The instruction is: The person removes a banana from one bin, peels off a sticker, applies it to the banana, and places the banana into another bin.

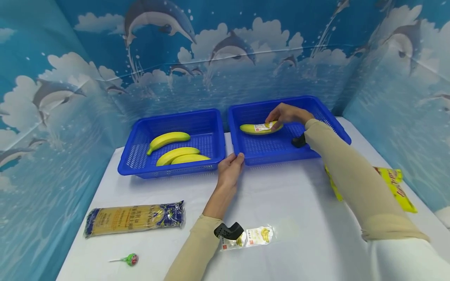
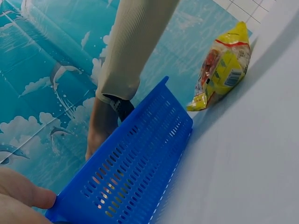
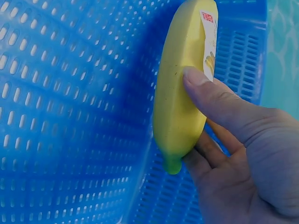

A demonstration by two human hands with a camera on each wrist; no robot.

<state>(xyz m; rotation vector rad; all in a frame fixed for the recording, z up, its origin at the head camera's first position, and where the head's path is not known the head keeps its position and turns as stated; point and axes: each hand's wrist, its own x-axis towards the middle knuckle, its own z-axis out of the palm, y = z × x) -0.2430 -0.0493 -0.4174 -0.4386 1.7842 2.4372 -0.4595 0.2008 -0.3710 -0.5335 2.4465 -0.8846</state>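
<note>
Inside the right blue basket (image 1: 281, 158), my right hand (image 1: 286, 113) holds a banana (image 1: 249, 129) with a white printed label on it. The right wrist view shows the thumb lying across the yellow banana (image 3: 175, 93) and the fingers behind it, near its green tip. My left hand (image 1: 229, 171) is at the gap between the two baskets, gripping the near left corner of the right one. In the left wrist view, a digit of the left hand (image 2: 28, 191) touches the rim of the blue basket (image 2: 135, 154); most of that hand is out of frame.
Several bananas (image 1: 168, 139) lie in the left blue basket (image 1: 172, 170). Printed banana labels (image 1: 259, 236) lie partly under the left wrist. A spaghetti pack (image 1: 135, 219) and a lollipop (image 1: 132, 259) are at left. A yellow snack bag (image 1: 395, 187) sits behind the right arm.
</note>
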